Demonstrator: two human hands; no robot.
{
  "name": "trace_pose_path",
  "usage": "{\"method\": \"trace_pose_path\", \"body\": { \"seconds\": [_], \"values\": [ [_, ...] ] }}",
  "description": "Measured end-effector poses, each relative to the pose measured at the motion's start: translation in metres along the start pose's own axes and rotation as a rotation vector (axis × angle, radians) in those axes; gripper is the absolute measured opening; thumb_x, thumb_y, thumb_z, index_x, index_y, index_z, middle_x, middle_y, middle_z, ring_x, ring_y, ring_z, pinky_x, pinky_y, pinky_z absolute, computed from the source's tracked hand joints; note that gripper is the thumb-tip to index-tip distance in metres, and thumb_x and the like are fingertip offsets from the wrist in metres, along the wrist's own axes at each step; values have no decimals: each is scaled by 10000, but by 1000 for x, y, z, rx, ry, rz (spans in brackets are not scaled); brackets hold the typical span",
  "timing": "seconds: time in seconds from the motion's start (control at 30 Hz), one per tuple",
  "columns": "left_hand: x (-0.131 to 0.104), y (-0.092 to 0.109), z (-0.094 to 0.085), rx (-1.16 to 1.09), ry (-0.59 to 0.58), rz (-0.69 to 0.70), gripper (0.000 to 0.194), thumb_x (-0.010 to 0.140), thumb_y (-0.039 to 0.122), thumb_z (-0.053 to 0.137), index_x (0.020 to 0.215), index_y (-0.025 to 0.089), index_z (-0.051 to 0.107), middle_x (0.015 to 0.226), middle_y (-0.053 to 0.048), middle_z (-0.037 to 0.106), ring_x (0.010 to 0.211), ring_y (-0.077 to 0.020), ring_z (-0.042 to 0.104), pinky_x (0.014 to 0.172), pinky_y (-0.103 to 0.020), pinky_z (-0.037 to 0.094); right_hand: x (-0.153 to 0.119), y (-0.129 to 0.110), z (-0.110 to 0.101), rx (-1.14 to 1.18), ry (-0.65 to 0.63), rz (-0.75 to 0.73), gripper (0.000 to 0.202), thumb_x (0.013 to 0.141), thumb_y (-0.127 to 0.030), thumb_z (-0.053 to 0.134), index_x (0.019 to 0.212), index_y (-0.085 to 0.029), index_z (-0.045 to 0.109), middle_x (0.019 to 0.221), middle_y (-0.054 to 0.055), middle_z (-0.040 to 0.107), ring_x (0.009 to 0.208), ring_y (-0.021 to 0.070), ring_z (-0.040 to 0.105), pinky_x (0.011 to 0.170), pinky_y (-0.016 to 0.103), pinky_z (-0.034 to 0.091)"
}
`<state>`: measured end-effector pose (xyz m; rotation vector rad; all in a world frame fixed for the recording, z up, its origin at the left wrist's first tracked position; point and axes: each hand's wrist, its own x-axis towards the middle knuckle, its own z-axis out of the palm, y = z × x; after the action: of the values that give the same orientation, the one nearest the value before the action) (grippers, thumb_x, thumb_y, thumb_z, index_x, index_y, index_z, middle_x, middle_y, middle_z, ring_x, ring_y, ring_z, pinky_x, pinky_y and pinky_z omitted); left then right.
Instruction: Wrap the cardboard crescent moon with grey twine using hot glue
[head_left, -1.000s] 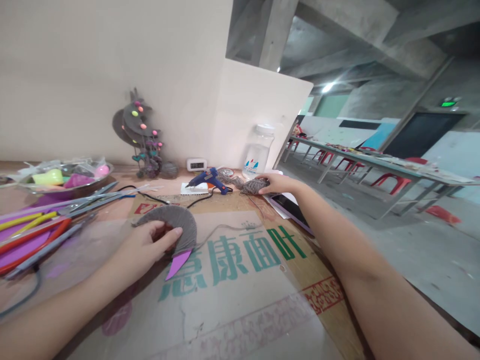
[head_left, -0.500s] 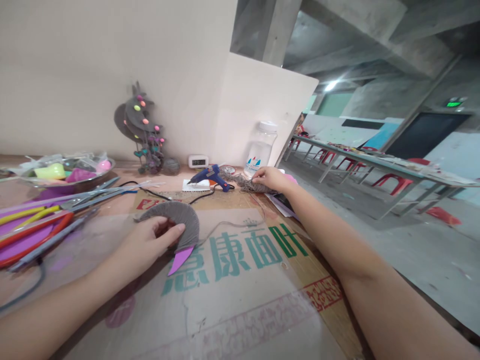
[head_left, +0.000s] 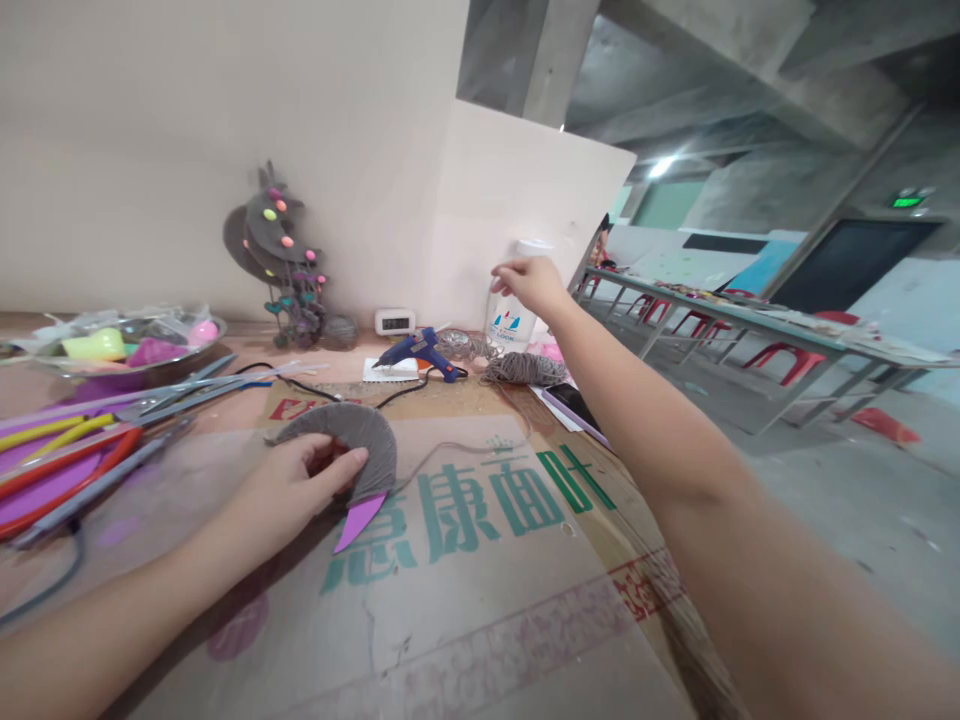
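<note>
My left hand [head_left: 311, 485] is closed on a crescent-shaped piece [head_left: 367, 440], thumb on top and fingers curled through its inner curve. Grey yarn covers most of the crescent; its lower tip is bare purple. From it a thin grey strand [head_left: 450, 445] runs over the cardboard toward a ball of grey yarn [head_left: 525, 368]. Above that ball, in front of a clear water bottle [head_left: 508, 325], my right hand [head_left: 529, 285] is raised with its fingers pinched together. Whatever is between those fingertips is too small to make out.
A blue glue gun [head_left: 420, 350] lies near a white digital timer [head_left: 395, 321]. A decorated moon ornament [head_left: 274, 235] leans on the wall. At left are a bowl [head_left: 127, 365] of craft bits and red-handled pliers [head_left: 90, 485]. A phone [head_left: 574, 412] lies at right.
My right hand has lifted off the yarn ball and moved up in front of the bottle, uncovering the ball and phone. My left hand and the crescent stay in place.
</note>
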<state>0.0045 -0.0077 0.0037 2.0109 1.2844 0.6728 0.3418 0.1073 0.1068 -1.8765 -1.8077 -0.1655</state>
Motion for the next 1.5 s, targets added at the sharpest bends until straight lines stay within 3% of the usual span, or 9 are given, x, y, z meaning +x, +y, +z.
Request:
{"method": "trace_pose_path", "body": {
  "seconds": [0.17,0.4,0.57,0.7,0.83,0.93,1.07,1.3,1.5],
  "values": [
    [-1,1,-1,-10,-18,1,381,764,523,470,575,193,498,557,11,536,579,-173,526,537,-264,374,-4,1,15,-32,-152,48,565,801,-156,555,1343,-123,399,986,111,696,781,171,650,728,291,498],
    [-2,2,-2,-35,-36,-4,371,767,510,479,584,188,506,553,15,526,560,-162,501,522,-261,355,-44,56,1,-125,-344,72,387,756,-260,631,1117,-124,601,1102,149,646,966,244,620,854,345,470],
    [-1,0,-1,1,-23,-31,386,769,535,466,602,189,501,573,10,532,579,-170,510,531,-267,353,-67,79,10,-105,-486,13,706,607,-304,760,1261,-205,514,1284,75,555,1149,245,530,982,314,392],
    [0,1,-1,25,-29,-31,396,771,544,455,604,188,497,572,10,526,580,-169,510,534,-270,351,-69,77,1,-97,-462,35,640,692,-401,687,1252,-146,513,1208,107,603,1075,274,568,941,355,421],
    [0,1,0,-8,-43,-32,381,773,532,462,622,186,512,598,3,553,608,-174,530,552,-268,373,-71,70,-17,-60,-432,40,503,833,-510,499,1209,-184,567,1187,51,622,1022,208,601,889,265,454],
    [-1,1,-1,-7,-35,-28,374,766,530,469,619,188,514,581,7,543,592,-172,524,542,-269,371,-72,67,-13,-118,-330,118,465,912,-462,352,1163,-155,597,1141,86,640,988,206,612,865,284,460],
    [-2,2,-1,8,-41,-40,382,763,537,461,618,188,516,575,8,540,575,-169,516,533,-270,365,-66,64,-8,-262,-173,234,423,876,-384,452,1124,-73,597,1175,202,588,1043,280,579,889,368,423],
    [-1,-1,0,-4,-57,-29,417,758,576,439,625,187,511,608,-10,573,635,-194,552,578,-286,388,-69,41,-5,-192,-520,200,444,834,-541,483,745,-155,683,686,69,688,528,138,603,552,239,449],
    [0,-3,0,11,-53,-23,421,769,579,437,633,186,509,613,-6,553,617,-183,528,562,-285,372,-76,29,42,-169,-572,170,394,742,-532,613,645,-151,639,631,66,663,609,173,626,574,240,445]
  ]
}}
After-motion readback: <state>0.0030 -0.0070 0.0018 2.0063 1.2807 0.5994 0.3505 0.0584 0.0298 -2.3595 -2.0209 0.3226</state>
